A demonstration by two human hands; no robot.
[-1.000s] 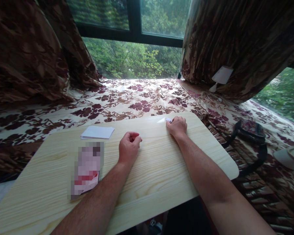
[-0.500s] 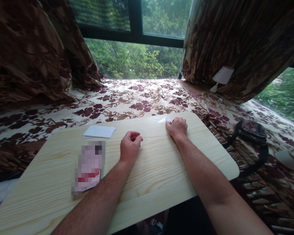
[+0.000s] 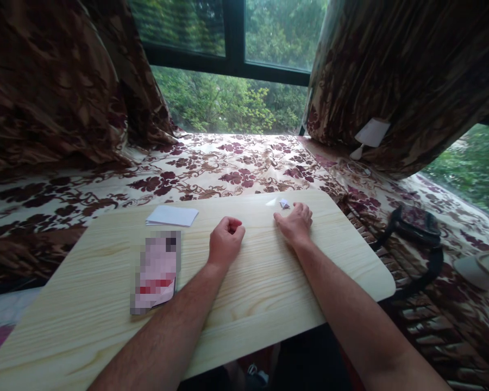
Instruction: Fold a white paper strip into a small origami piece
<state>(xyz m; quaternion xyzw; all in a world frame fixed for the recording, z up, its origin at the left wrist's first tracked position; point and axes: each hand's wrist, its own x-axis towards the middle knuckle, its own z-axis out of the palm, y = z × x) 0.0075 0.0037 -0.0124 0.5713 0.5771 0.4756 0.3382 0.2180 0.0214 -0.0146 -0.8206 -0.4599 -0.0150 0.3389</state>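
Beside the table [image 3: 269, 288] sits a tub [image 3: 475, 270]; left hand [image 3: 225, 238] closed, right hand [image 3: 295, 225] splayed near folded paper [image 3: 284, 204].

Glossy Grain, Matt White

The table [image 3: 261, 288] looks like smooth, glossy wood. The sheets [image 3: 173, 215] at its eleven o'clock and the folded piece [image 3: 284, 204] at its two look like matt paper. At the view's twelve, the window [image 3: 212, 103] is smooth glass; at ten, the curtain [image 3: 52, 81] is draped cloth.
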